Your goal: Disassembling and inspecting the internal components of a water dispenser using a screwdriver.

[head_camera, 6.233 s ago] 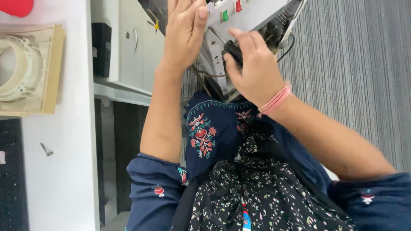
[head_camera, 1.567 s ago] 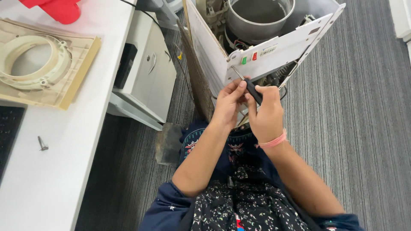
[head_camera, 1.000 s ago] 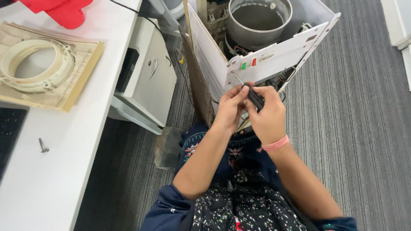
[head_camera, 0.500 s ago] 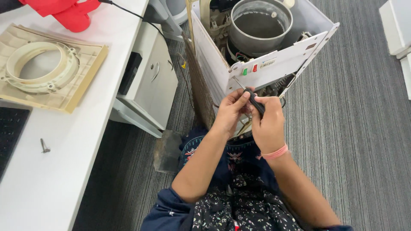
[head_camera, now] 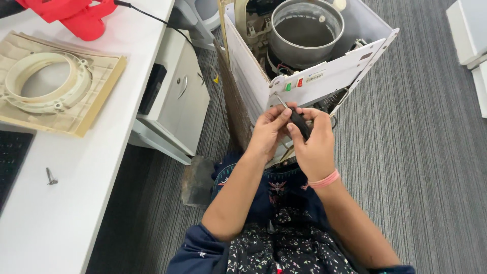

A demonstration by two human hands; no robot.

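Note:
A white opened appliance (head_camera: pixel 253 71) stands on the floor in front of me, its top off, a round steel tank (head_camera: pixel 306 31) showing inside. My right hand (head_camera: pixel 313 144) is shut on a black-handled screwdriver (head_camera: pixel 299 123), whose thin shaft points up-left toward the white front panel (head_camera: pixel 329 76) with green and red indicators. My left hand (head_camera: pixel 269 127) pinches the shaft near the tip, fingers closed round it. A pink band sits on my right wrist.
A white desk (head_camera: pixel 101 152) on the left holds a beige square panel with a ring (head_camera: pixel 50 86), a loose screw (head_camera: pixel 50 176), a red tool with a black cord (head_camera: pixel 76 15) and a keyboard edge (head_camera: pixel 10 162). A white drawer cabinet (head_camera: pixel 177 96) stands beside it on grey carpet.
The view has pulled back and tilted, showing more of the appliance. Both hands stay together on the screwdriver by the front panel, shifting only slightly.

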